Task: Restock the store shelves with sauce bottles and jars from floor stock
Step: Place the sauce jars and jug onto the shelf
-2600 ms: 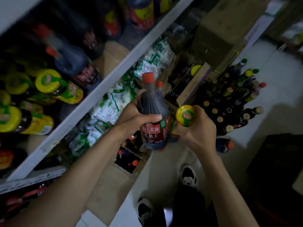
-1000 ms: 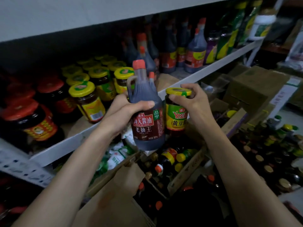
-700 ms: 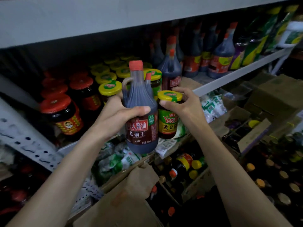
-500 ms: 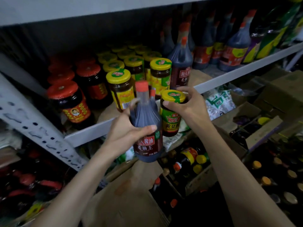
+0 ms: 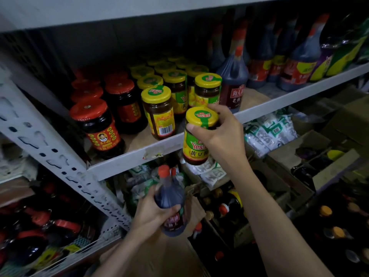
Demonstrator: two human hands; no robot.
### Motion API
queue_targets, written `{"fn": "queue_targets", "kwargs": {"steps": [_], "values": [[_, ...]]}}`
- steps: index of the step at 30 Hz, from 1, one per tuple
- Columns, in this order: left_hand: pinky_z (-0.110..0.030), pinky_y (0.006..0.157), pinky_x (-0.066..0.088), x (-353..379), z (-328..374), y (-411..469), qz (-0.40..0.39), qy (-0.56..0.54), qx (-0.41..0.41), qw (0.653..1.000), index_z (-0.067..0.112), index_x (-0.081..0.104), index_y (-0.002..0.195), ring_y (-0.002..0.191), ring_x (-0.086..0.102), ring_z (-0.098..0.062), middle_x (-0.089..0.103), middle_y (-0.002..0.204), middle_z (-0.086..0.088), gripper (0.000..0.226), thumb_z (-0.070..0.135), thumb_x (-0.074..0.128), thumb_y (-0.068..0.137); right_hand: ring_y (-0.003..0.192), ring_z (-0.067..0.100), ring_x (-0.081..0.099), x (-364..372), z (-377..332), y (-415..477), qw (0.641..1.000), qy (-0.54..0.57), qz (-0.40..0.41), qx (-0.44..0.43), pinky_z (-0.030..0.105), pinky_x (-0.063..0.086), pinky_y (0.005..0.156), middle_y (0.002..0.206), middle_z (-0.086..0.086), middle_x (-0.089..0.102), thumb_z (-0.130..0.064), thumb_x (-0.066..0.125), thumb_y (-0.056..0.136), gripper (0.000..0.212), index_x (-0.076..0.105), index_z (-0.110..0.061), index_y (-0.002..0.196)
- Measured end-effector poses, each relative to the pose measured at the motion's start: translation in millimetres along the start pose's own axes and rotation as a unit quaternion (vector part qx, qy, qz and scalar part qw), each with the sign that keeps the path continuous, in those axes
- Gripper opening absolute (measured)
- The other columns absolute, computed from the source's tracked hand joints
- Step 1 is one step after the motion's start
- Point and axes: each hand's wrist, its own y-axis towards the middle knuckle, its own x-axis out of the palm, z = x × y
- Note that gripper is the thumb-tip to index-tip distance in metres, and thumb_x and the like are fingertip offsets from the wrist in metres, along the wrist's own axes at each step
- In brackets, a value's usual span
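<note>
Fingers of the left hand (image 5: 151, 214) curl round a soy sauce bottle (image 5: 169, 198), held low beneath the shelf (image 5: 127, 158) edge. Higher, the right hand (image 5: 221, 132) grips a yellow-lidded jar (image 5: 196, 148) by its top, at the lip. Shelving step, I judge: next, lift it over beside the matching jars (image 5: 157, 112). Back rows are too dim to read.

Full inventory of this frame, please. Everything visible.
held jar: 1, yellow lid, before shelf edge
held soy bottle: 1, dark, red cap, below shelf
yellow-lid jars: a dozen or so, shelf middle
red-lid jars: several, dark, shelf left
shelf soy bottles: several, dark, shelf right
shelf: 1, white
packets: several, white-green, under shelf
cardboard boxes: several, brown, floor right
floor bottles: many, mixed caps, in and beside boxes
left hand: grips held soy bottle
right hand: grips held jar at its top
</note>
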Motion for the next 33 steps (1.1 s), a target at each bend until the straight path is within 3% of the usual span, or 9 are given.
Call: {"fn": "queue_targets", "kwargs": {"steps": [4,7,10,16,20,22,25,28,33], "values": [[-0.006,0.066,0.046,2,-24,-6,-0.009,0.019,-0.034,0.999,0.055,0.042,0.108,0.089,0.056,0.019,0.056,0.105,0.033,0.063,0.067,0.079,0.059,0.107,0.014,0.065,10,-20,13,1.000,0.005,0.010,-0.030,0.043,0.055,0.090,0.116,-0.005,0.067,-0.045,0.083,0.067,0.074,0.055,-0.021,0.132],[-0.024,0.078,0.053,3,-31,-7,-0.020,0.014,-0.049,0.999,0.054,0.042,0.108,0.097,0.060,0.002,0.058,0.109,0.028,0.063,0.067,0.078,0.058,0.113,0.020,0.061,16,-34,26,0.997,-0.037,0.015,-0.066,0.044,0.052,0.093,0.118,0.000,0.066,-0.043,0.082,0.072,0.070,0.056,-0.022,0.133],[-0.036,0.084,0.055,2,-32,-7,-0.024,-0.002,-0.051,0.998,0.048,0.044,0.114,0.103,0.061,-0.002,0.061,0.114,0.022,0.069,0.067,0.078,0.057,0.111,0.020,0.061,16,-41,37,0.995,-0.048,0.026,-0.085,0.042,0.053,0.091,0.116,0.000,0.066,-0.043,0.081,0.073,0.066,0.058,-0.021,0.130],[-0.013,0.076,0.049,1,-20,-1,-0.036,-0.047,-0.034,0.998,0.053,0.045,0.117,0.103,0.057,0.012,0.060,0.114,0.033,0.072,0.070,0.080,0.056,0.117,0.019,0.057,34,-39,49,0.995,-0.043,0.016,-0.088,0.038,0.049,0.098,0.126,0.002,0.061,-0.028,0.080,0.080,0.060,0.054,-0.017,0.133],[-0.008,0.072,0.048,-1,-8,3,-0.035,-0.053,-0.005,0.998,0.063,0.044,0.114,0.102,0.057,0.014,0.056,0.114,0.040,0.066,0.069,0.080,0.060,0.118,0.011,0.048,51,-28,53,0.992,-0.054,0.016,-0.115,0.015,0.036,0.092,0.134,0.005,0.052,-0.022,0.076,0.085,0.057,0.052,-0.011,0.136],[-0.011,0.073,0.049,-2,-3,5,-0.033,-0.063,0.009,0.997,0.064,0.044,0.114,0.103,0.058,0.013,0.058,0.115,0.037,0.065,0.068,0.080,0.061,0.124,0.013,0.045,58,-23,54,0.991,-0.073,0.004,-0.113,0.011,0.030,0.094,0.139,0.005,0.047,-0.020,0.073,0.088,0.057,0.049,-0.010,0.139],[-0.016,0.080,0.050,-3,4,8,-0.031,-0.089,0.021,0.995,0.059,0.046,0.121,0.108,0.059,0.008,0.060,0.120,0.030,0.069,0.064,0.083,0.062,0.132,0.020,0.041,64,-23,57,0.987,-0.114,-0.004,-0.117,0.015,0.028,0.098,0.146,0.006,0.038,-0.020,0.068,0.092,0.056,0.046,-0.009,0.142],[-0.020,0.085,0.051,-3,10,11,-0.043,-0.115,0.032,0.992,0.053,0.047,0.125,0.112,0.060,0.003,0.061,0.125,0.024,0.071,0.055,0.085,0.066,0.135,0.028,0.040,63,-30,60,0.970,-0.199,-0.011,-0.141,0.031,0.035,0.105,0.153,0.010,0.029,-0.020,0.064,0.094,0.055,0.044,-0.004,0.143],[-0.019,0.084,0.051,-4,23,16,-0.052,-0.123,0.046,0.990,0.059,0.046,0.123,0.113,0.059,0.005,0.060,0.125,0.026,0.071,0.056,0.086,0.065,0.129,0.034,0.042,53,-43,60,0.887,-0.404,-0.012,-0.223,0.043,0.045,0.094,0.143,0.013,0.043,-0.026,0.062,0.094,0.045,0.055,-0.002,0.131]]}}
